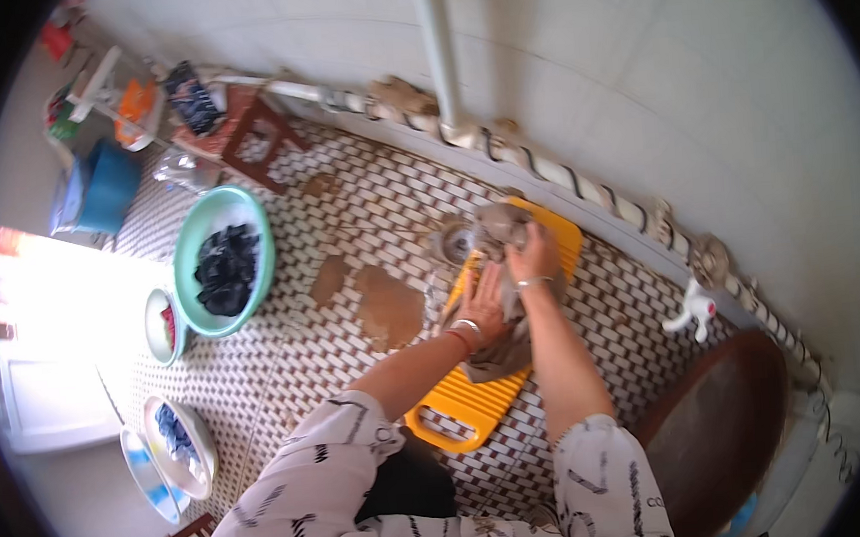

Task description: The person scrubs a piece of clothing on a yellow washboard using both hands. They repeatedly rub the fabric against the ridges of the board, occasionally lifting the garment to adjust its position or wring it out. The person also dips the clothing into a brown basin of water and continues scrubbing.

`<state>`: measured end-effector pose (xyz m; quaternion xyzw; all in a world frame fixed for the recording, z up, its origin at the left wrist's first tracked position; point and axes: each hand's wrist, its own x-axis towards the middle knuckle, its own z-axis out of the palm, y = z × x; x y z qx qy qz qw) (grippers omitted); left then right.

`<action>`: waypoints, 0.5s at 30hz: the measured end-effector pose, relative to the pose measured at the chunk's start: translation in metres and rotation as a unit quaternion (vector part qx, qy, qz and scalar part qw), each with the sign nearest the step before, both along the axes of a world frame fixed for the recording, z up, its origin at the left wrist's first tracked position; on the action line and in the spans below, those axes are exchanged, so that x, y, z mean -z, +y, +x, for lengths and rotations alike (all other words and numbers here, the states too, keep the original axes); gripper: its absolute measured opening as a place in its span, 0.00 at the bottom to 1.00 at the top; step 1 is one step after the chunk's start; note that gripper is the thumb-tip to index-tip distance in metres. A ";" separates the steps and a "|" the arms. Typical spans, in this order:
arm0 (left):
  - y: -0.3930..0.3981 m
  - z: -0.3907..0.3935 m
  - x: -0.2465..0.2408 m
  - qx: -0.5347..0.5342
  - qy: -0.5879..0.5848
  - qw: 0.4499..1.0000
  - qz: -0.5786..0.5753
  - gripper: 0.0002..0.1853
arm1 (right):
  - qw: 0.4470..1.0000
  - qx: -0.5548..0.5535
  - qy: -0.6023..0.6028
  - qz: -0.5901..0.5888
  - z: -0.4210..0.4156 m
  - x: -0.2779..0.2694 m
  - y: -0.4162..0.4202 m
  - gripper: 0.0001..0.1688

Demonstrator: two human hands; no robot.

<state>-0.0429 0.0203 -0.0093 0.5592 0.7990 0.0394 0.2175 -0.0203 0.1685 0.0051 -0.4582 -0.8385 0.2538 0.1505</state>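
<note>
A yellow plastic washboard lies on the tiled floor in front of me, with a wet grey-brown cloth spread along it. My left hand rests on the cloth near the board's left edge, its fingers spread. Farther up, my right hand grips a bunched part of the same cloth. The bunched end lies at the far part of the board, beside a round floor drain.
A teal basin with dark clothes stands at left, near smaller basins. A wooden stool and a blue bucket are at the upper left. Pipes run along the wall. A large brown tub stands at right.
</note>
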 end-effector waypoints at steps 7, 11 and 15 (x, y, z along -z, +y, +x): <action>-0.005 -0.050 -0.017 -0.462 -0.643 0.555 0.253 0.34 | 0.947 -0.056 0.206 0.239 0.063 -0.063 -0.079 0.11; -0.019 -0.029 -0.012 -0.278 -0.465 0.771 0.335 0.23 | 0.957 -0.195 0.111 0.186 0.102 -0.026 -0.174 0.14; -0.040 0.001 -0.020 -0.122 -0.191 0.939 0.259 0.18 | 0.937 -0.012 0.326 -0.124 0.160 -0.029 -0.156 0.23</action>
